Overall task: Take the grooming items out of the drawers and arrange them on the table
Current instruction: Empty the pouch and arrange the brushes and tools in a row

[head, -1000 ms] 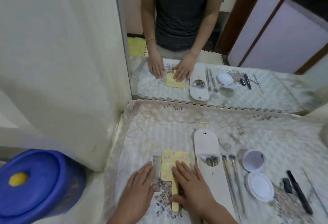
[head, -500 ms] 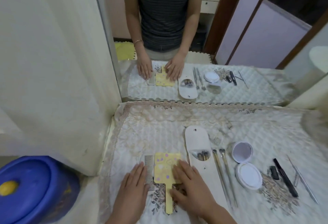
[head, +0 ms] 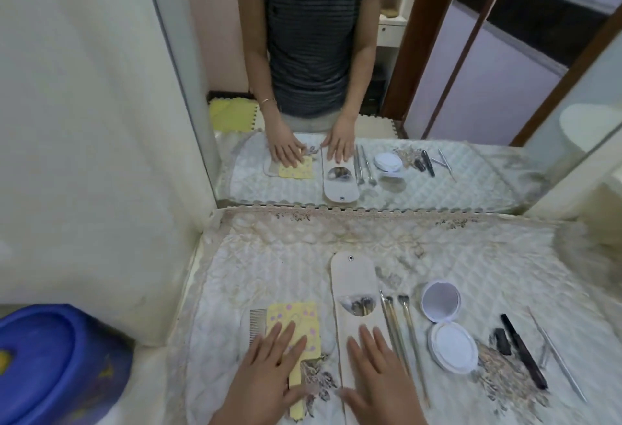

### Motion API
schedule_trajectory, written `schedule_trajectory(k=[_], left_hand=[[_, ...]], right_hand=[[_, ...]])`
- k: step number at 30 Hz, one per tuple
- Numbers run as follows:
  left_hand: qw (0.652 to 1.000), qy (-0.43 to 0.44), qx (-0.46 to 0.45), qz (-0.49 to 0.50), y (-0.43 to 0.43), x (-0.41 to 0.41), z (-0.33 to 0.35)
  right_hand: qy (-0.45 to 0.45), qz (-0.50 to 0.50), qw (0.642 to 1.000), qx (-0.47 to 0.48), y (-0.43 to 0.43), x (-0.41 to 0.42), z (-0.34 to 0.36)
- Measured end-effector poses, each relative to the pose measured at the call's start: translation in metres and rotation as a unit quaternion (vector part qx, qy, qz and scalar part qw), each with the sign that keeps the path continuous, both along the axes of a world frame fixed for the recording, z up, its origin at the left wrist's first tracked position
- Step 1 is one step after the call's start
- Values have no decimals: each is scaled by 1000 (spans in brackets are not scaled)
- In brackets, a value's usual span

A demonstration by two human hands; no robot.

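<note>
Grooming items lie in a row on the quilted table cover (head: 437, 256). My left hand (head: 269, 370) rests flat, fingers straight, on the yellow paddle mirror (head: 303, 315), with a small comb (head: 257, 322) just left of it. My right hand (head: 377, 370) lies flat on the lower part of the long beige brush pouch (head: 351, 276). Right of the pouch lie thin makeup brushes (head: 402, 320), an open white compact (head: 446, 320), a black pencil (head: 523, 350), a small black piece (head: 501, 340) and metal tools (head: 555, 354).
A large wall mirror (head: 471, 105) stands along the table's back edge and reflects a person and the items. A white wall (head: 84, 138) closes the left side. A blue plastic bin (head: 54, 364) sits low at the left, below the table.
My right hand moved from the yellow paddle mirror rightward onto the beige pouch. My left hand shifted from the comb onto the yellow mirror. The camera tilted up.
</note>
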State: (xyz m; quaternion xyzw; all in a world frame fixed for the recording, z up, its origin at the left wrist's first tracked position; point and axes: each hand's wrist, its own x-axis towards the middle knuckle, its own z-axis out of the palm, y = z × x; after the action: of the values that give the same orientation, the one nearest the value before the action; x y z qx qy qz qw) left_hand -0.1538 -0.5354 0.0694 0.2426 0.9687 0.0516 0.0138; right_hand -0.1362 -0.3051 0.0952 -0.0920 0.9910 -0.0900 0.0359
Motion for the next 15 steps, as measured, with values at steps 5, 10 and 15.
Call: schedule_trajectory(k=[5, 10, 15], left_hand=[[1000, 4, -9, 22, -6, 1, 2], [999, 20, -30, 24, -7, -1, 1], [997, 52, -40, 31, -4, -1, -1]], right_hand=[[60, 29, 998, 0, -16, -6, -11], [80, 20, 996, 25, -25, -11, -8], [87, 33, 994, -50, -12, -9, -1]])
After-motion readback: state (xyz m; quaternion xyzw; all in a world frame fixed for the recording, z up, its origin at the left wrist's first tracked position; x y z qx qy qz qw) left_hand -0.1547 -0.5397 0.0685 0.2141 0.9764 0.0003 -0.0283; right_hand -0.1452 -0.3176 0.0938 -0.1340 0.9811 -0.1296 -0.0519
